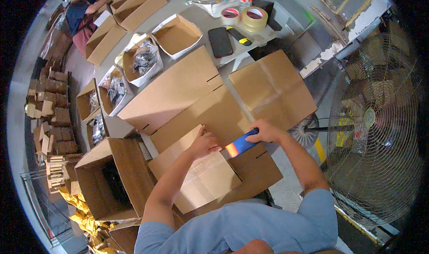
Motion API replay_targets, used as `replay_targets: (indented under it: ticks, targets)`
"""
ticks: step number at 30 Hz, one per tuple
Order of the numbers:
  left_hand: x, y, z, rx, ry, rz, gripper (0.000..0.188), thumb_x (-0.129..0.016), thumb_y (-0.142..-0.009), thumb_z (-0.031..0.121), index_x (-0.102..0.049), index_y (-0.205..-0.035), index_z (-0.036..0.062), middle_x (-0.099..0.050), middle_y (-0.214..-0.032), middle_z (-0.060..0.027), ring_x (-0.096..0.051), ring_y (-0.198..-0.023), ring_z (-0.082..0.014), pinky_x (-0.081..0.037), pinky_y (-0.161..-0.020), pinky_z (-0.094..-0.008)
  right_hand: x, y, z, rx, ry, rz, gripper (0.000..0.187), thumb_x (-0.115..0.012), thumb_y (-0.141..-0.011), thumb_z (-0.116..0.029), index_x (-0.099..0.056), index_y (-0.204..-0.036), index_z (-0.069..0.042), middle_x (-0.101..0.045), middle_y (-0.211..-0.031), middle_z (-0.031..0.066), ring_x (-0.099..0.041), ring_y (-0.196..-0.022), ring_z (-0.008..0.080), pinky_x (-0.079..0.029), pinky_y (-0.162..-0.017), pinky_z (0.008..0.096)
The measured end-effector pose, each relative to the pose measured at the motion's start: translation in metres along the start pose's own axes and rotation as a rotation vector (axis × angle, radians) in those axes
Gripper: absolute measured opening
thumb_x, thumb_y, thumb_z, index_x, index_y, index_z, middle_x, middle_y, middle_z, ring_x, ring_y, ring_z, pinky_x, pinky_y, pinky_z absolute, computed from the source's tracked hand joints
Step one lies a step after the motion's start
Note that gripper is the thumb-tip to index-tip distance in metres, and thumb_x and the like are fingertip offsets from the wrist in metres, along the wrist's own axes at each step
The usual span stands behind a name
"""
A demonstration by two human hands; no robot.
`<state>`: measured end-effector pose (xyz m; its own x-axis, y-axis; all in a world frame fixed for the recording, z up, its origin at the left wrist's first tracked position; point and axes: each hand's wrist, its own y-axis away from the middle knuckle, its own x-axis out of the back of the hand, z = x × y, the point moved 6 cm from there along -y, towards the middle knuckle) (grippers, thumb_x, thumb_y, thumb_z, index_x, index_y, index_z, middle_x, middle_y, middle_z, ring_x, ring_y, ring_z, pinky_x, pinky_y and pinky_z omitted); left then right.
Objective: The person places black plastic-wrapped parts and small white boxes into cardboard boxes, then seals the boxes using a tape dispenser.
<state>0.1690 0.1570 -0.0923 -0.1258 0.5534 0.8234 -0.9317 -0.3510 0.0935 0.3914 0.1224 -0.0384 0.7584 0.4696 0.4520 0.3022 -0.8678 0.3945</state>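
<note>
While the right hand gripped a blue slab with an orange and yellow end, its fingers were closed around the upper right part, and the bright end pointed toward the left hand. The left hand rested on the upper edge of a tan cardboard panel, index finger and thumb apart; whether its fingers also pinched that edge could not be told. The slab was just beside the panel's right edge, above a larger spread of folded cardboard.

Beyond that cardboard's upper edge stood the desk, where a black phone lay near a yellow and black cutter and a roll of clear tape. On the left, an open box closely bordered the panel. On the right, a strip of floor separated the cardboard from a large round fan, leaving some room beside the right forearm.
</note>
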Motion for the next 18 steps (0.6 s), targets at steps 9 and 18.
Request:
replay_targets:
  ticks: [9, 18]
  targets:
    - [-0.005, 0.009, 0.013, -0.013, -0.041, 0.043, 0.016, -0.057, -0.085, 0.032, -0.065, -0.092, 0.0199, -0.059, -0.099, 0.0016, -0.05, -0.103, -0.0204, -0.016, -0.106, -0.0555, -0.035, -0.024, 0.005, -0.103, 0.463, -0.064, 0.053, -0.063, -0.065, -0.059, -0.066, -0.076, -0.007, -0.064, -0.084, 0.0162, -0.059, -0.087, 0.0328, -0.03, -0.086, 0.05]
    - [-0.032, 0.02, 0.064, 0.074, -0.301, -0.059, 0.05, -0.042, -0.087, 0.054, -0.064, -0.099, 0.0108, -0.058, -0.107, -0.0018, -0.037, -0.124, -0.0213, -0.007, -0.105, -0.0642, -0.064, -0.015, -0.033, -0.227, 0.676, 0.129, 0.057, -0.058, -0.068, -0.062, -0.069, -0.086, -0.008, -0.066, -0.09, 0.0144, -0.061, -0.091, 0.0295, -0.023, -0.097, 0.052]
